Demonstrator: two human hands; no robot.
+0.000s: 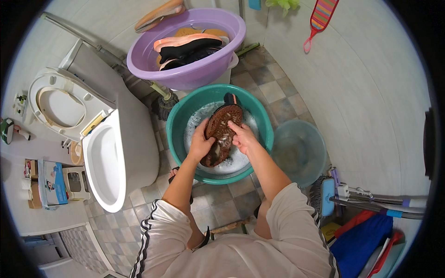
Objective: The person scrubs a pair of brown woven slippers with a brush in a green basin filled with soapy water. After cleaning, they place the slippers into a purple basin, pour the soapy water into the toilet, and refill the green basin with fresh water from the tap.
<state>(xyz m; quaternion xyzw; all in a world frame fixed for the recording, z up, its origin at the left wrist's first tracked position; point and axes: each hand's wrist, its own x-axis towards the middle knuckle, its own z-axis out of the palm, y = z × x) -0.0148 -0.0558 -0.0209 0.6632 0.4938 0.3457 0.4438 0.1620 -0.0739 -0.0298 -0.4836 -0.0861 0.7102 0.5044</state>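
A wet brown piece of footwear (224,133), a slipper or shoe with a rough surface and shiny patches facing up, is tilted over a green basin (172,142). My left hand (201,141) grips its left edge, thumb on top. On the opposite edge, my right hand (243,136) holds it, thumb pressed on the upper face and fingers curled. White suds (240,161) float on the water beneath. Just beyond the footwear's far end, a scrub brush (231,99) with dark bristles shows in part against the basin's inner side.
A purple tub (205,74) holding shoes (189,45) stands behind the basin. To the right is a translucent bucket (299,153). A toilet (139,153) and mop head (165,104) flank the left. Mop handles (379,205) lean at right.
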